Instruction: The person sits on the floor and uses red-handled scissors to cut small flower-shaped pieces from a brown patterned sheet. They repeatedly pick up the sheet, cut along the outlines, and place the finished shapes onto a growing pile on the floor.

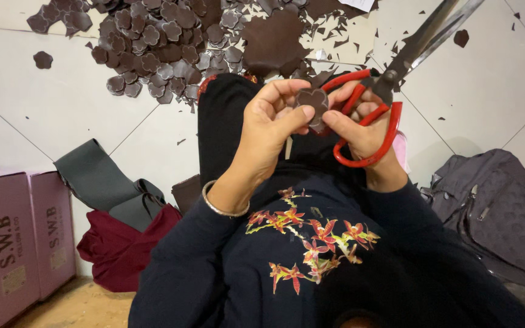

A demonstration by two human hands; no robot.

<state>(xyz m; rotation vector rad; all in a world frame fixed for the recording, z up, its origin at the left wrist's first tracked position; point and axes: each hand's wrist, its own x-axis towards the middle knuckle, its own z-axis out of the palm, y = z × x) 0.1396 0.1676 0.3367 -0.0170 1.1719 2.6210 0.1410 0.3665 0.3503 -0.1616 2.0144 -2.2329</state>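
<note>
My left hand (270, 124) pinches a small dark brown flower-shaped cutout (312, 100) between thumb and fingers, in front of my chest. My right hand (363, 130) touches the same cutout with its fingertips while its fingers sit through the red handles of a pair of large scissors (390, 85). The steel blades point up and to the right, nearly together. A silver bangle circles my left wrist.
On the white tiled floor (44, 103) ahead lies a pile of several brown flower cutouts (153, 42), a larger brown sheet (274, 39) and small scraps. Pink boxes (13, 237), grey and maroon fabric (116, 243) sit left; a grey bag (493, 206) sits right.
</note>
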